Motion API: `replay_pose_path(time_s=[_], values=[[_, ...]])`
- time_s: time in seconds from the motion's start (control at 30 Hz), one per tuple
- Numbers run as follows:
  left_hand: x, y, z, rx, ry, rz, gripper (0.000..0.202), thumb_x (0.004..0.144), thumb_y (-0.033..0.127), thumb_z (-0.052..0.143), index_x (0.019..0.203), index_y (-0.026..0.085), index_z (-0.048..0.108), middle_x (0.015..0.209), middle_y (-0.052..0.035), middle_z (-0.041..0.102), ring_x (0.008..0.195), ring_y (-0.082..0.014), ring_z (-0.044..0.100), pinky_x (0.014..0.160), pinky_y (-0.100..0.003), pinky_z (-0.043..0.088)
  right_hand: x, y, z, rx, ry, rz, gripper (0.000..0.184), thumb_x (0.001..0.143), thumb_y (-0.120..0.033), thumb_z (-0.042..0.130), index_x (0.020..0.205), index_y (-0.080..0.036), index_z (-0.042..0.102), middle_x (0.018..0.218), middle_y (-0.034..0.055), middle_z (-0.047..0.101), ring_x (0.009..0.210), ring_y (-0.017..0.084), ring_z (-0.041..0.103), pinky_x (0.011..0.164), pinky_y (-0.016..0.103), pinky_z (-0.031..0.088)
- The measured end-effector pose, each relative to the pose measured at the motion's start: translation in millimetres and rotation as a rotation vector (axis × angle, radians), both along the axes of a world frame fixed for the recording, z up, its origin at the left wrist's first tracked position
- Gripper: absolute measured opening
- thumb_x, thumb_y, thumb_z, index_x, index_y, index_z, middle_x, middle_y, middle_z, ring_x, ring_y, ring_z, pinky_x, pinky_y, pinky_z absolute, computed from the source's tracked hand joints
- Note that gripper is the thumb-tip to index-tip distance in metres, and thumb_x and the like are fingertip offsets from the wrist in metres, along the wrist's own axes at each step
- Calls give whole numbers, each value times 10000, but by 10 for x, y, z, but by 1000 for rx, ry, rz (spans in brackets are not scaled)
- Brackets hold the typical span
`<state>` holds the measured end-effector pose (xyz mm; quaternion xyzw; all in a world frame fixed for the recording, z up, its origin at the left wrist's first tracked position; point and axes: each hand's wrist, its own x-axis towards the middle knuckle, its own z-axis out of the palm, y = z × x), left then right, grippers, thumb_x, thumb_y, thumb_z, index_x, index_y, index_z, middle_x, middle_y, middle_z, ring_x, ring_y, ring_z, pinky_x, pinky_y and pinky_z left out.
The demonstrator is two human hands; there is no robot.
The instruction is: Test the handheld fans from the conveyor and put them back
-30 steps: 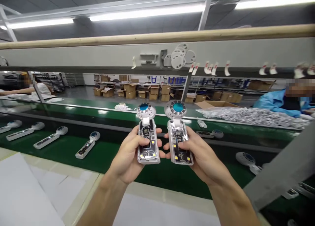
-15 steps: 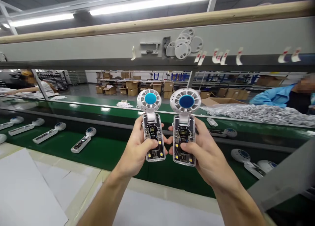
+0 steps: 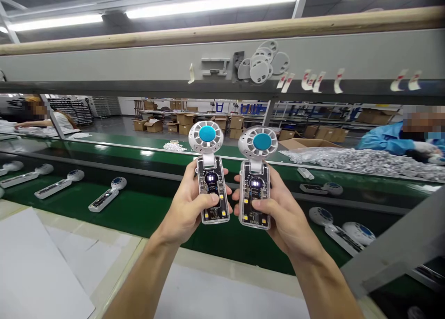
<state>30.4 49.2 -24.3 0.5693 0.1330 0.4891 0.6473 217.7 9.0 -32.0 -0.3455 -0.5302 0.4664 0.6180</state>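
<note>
I hold two small handheld fans upright side by side above the green conveyor belt [image 3: 139,212]. My left hand [image 3: 182,210] grips the left fan [image 3: 210,177] by its clear handle, thumb pressed on the front. My right hand [image 3: 283,214] grips the right fan [image 3: 255,187] the same way. Each fan has a white round head with a blue centre and a see-through handle showing a circuit board. Small lights glow on both handles.
More fans lie on the belt: several at left, such as one [image 3: 106,196], and others at right [image 3: 333,226]. White sheets [image 3: 38,263] cover the near table. A grey bar [image 3: 392,249] slants at right. A person in blue [image 3: 396,140] works by a silvery pile [image 3: 358,161]. Another person [image 3: 41,117] sits far left.
Both fans tipped up from tilted away to facing me, and the display lights on the handles changed. The fans on the belt drifted left.
</note>
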Motion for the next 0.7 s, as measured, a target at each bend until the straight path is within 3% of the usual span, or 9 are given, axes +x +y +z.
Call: replay_pose_path(time_s=[0.17,0.33,0.53,0.7], values=[[-14,8,22,-21,-8,15,555,743,126,700,1236,215,460,944,-46,685,700,-183,686,620,-302,560,1,-31,4,10,-26,-32,798,771,-154,699,1460,-369,360,1199,44,668,774,184,706,684,344,623],[19,12,6,-20,-2,11,493,799,176,672,1240,222,456,969,-51,685,684,-183,690,609,-314,566,-19,2,-15,19,10,-56,731,801,-212,696,1445,-367,386,1243,45,654,842,200,707,669,347,631],[78,42,-27,-84,-53,21,522,766,187,693,1227,217,450,923,-41,681,632,-180,681,571,-304,550,-22,52,-44,17,30,-41,717,809,-189,679,1442,-353,386,1238,43,647,927,215,701,681,353,645],[67,53,-16,-96,-60,-58,479,797,149,640,1236,202,457,887,-39,671,633,-179,680,552,-279,525,-13,40,-37,8,21,-56,682,806,-194,676,1415,-351,413,1208,39,660,826,185,707,613,297,622]])
